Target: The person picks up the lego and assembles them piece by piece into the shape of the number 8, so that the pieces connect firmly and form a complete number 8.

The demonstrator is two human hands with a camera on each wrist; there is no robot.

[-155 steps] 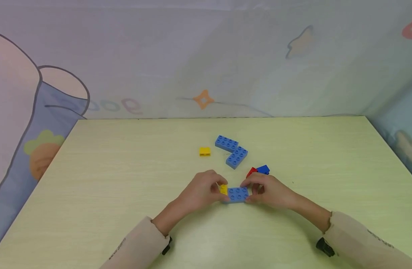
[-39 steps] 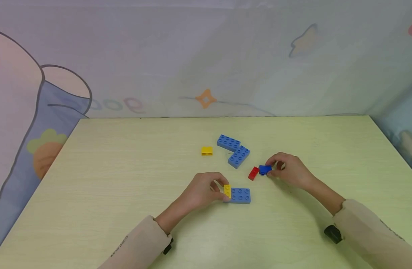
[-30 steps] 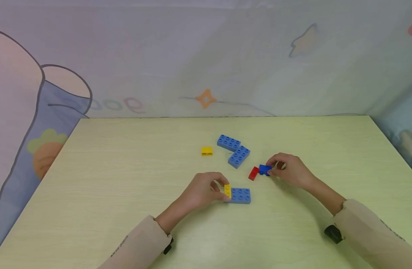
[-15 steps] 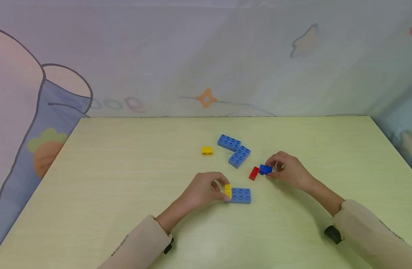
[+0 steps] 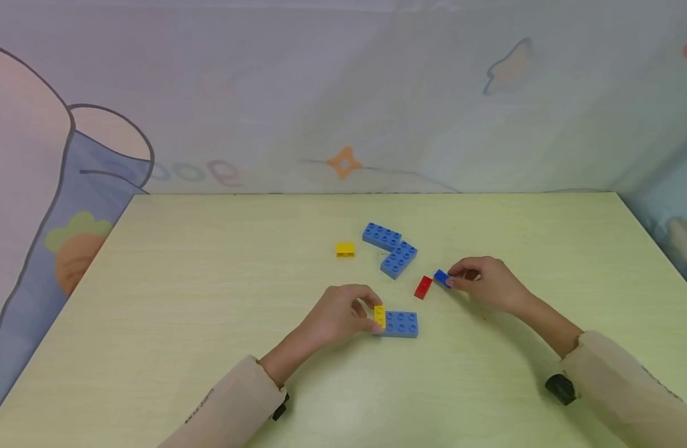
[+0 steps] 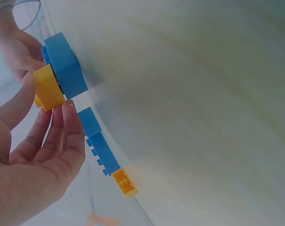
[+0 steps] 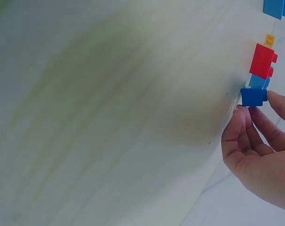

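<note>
In the head view my left hand [image 5: 338, 316] has its thumb and fingers on either side of a small yellow brick [image 5: 379, 317], seated on the left end of a light blue toy brick [image 5: 402, 325]. The left wrist view shows the thumb and fingertips against that yellow brick [image 6: 48, 88]. Farther right, my right hand [image 5: 489, 285] pinches a small dark blue brick [image 5: 441, 277], studs upward and low at the table. Seen from the right wrist, the thumb is at the stud side of the dark blue brick [image 7: 252, 97], fingers opposite. A red brick [image 5: 424, 287] lies just left of it.
Two more light blue bricks, one [image 5: 381, 236] behind the other [image 5: 399, 259], lie angled together farther back. Left of them a second yellow brick [image 5: 345, 250] rests on its side. A printed cloth [image 5: 265, 93] hangs behind the pale table [image 5: 209, 261].
My right hand has left the light blue brick for the dark blue one and turned it from its side to studs up. The left hand keeps its hold on the yellow brick.
</note>
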